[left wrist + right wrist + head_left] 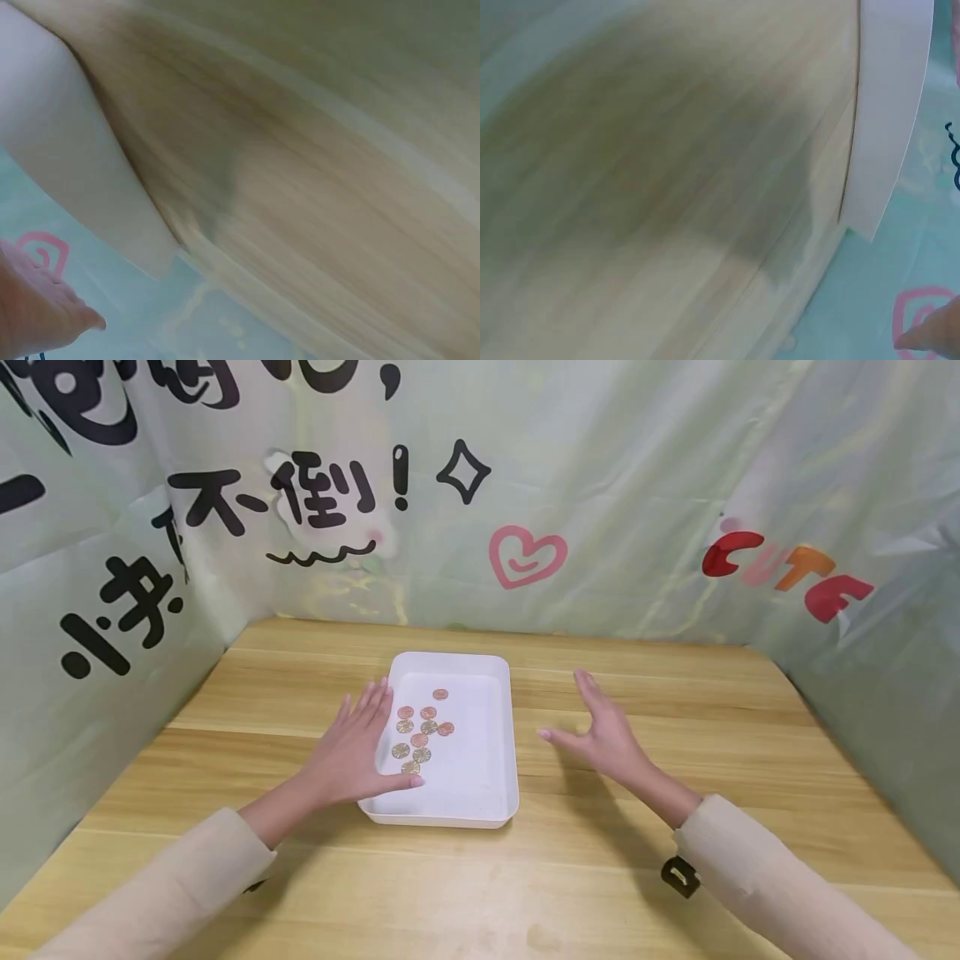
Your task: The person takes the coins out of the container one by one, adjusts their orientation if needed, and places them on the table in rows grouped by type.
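Note:
A white rectangular tray (472, 777) lies on the wooden table, and several coins (419, 740), some coppery and some brassy, are spread flat over its left half. My left hand (352, 752) is at the tray's left side, fingers straight and thumb stretched over the near left corner; whether it touches the rim I cannot tell. To the right of the tray, apart from it, my right hand (609, 739) hangs above the table with thumb and fingers spread and nothing held. Both wrist views show the tray's outer wall (90, 165) and only part of each hand.
The wooden table (675, 718) stretches out on both sides of the tray. A pale printed cloth (630, 485) with black characters, a pink heart and coloured letters encloses the back and sides. A dark wrist strap piece (681, 877) shows under the right sleeve.

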The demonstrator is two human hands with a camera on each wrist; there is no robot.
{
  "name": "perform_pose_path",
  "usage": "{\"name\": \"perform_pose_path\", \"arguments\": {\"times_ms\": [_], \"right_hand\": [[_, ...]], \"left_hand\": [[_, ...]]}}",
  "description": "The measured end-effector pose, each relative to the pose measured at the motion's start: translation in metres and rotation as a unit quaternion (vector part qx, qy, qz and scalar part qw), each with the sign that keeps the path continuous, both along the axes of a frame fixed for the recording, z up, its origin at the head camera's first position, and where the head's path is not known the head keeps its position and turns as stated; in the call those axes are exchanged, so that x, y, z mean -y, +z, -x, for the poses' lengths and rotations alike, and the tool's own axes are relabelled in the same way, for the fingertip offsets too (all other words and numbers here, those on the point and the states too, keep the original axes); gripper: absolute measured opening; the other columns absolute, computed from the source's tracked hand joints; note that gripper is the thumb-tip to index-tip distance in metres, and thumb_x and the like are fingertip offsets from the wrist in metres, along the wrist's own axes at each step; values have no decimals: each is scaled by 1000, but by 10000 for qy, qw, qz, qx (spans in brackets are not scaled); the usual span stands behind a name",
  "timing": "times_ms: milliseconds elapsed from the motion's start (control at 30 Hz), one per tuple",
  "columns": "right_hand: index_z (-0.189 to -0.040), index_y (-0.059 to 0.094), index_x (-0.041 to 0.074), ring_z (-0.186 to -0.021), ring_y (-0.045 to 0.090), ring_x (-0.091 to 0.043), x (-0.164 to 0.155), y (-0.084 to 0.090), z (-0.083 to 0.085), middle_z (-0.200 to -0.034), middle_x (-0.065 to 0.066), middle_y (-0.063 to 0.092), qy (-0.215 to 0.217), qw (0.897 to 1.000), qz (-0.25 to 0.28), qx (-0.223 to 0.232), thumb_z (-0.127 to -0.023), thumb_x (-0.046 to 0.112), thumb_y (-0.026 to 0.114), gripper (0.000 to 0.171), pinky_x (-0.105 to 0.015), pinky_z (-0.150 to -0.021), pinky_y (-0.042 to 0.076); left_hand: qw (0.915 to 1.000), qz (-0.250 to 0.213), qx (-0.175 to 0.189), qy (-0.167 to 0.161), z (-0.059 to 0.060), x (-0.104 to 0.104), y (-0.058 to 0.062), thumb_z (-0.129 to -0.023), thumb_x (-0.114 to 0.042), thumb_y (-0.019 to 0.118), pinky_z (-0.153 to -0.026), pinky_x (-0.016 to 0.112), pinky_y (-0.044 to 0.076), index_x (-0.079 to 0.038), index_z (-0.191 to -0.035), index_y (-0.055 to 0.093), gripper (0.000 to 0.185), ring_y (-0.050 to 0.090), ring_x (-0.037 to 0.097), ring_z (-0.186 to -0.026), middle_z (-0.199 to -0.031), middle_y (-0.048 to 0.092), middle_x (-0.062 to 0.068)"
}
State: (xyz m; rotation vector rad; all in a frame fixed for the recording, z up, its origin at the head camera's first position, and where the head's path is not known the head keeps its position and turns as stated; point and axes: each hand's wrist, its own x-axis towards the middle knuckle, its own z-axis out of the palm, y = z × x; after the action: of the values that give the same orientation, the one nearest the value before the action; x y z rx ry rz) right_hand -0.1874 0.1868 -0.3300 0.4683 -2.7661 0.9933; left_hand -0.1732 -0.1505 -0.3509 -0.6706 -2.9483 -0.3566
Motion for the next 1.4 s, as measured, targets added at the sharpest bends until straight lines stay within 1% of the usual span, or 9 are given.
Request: {"name": "perform_pose_path", "arguments": {"times_ms": [100,267,400,567,633,767,967,1167,1400], "right_hand": [[-143,26,-6,-138,25,-37,12,2,5,-148,-25,26,48,9983,523,-264,-75,23,77,90,-50,-112,27],[-137,38,-8,-133,38,-35,32,2,14,-142,-24,39,322,9904,1298,-341,-75,13,77,75,-45,-108,36],[-133,43,-8,-126,47,-34,49,2,20,-137,-23,46,388,9846,1695,-167,-76,11,75,68,-42,-105,40],[-129,49,-8,-117,53,-35,71,0,27,-129,-22,54,365,9711,2330,363,-79,10,72,58,-40,-100,46],[-127,50,-8,-114,55,-36,79,-4,30,-124,-23,57,335,9668,2475,541,-79,8,72,56,-38,-97,49],[-125,53,-8,-103,60,-34,96,-10,35,-113,-26,61,260,9669,2427,747,-79,7,72,51,-35,-89,53],[-119,58,-7,-88,63,-28,116,-16,39,-98,-22,66,381,9744,1988,978,-81,6,70,42,-26,-78,54],[-112,62,-7,-75,58,-14,126,-32,47,-88,-18,67,302,9777,1662,1249,-81,6,70,35,-13,-63,46],[-102,66,-4,-66,51,-7,130,-40,52,-79,-10,64,22,9775,1332,1636,-81,8,70,24,-13,-54,42]], "left_hand": [[9998,-114,103,-83,-4,4,-1,-69,-73,58,-117,53,6,6,-146,9,121,4,34,-144,-155,4,20],[9996,-164,105,-222,-11,11,-5,-68,-70,63,-117,51,13,10,-144,15,120,10,36,-143,-154,11,23],[9994,-150,133,-294,-15,17,-9,-67,-69,63,-116,50,17,11,-143,18,119,13,38,-142,-153,14,25],[9992,-92,226,-317,-18,21,-14,-67,-70,63,-115,50,19,11,-143,19,120,15,39,-142,-152,15,25],[9990,-4,292,-329,-20,22,-15,-67,-71,62,-116,49,19,11,-143,19,120,15,38,-142,-152,15,25],[9986,96,361,-376,-22,22,-17,-66,-72,61,-115,49,21,12,-142,20,120,16,38,-142,-152,16,26],[9986,157,417,-300,-23,21,-16,-67,-72,60,-115,48,21,11,-143,20,119,16,38,-142,-152,16,25],[9980,176,558,-246,-22,20,-17,-67,-73,59,-116,48,19,10,-143,18,120,14,37,-142,-153,13,24],[9984,137,482,-264,-24,19,-19,-67,-73,59,-115,48,21,12,-142,20,121,15,38,-142,-152,14,26]]}}
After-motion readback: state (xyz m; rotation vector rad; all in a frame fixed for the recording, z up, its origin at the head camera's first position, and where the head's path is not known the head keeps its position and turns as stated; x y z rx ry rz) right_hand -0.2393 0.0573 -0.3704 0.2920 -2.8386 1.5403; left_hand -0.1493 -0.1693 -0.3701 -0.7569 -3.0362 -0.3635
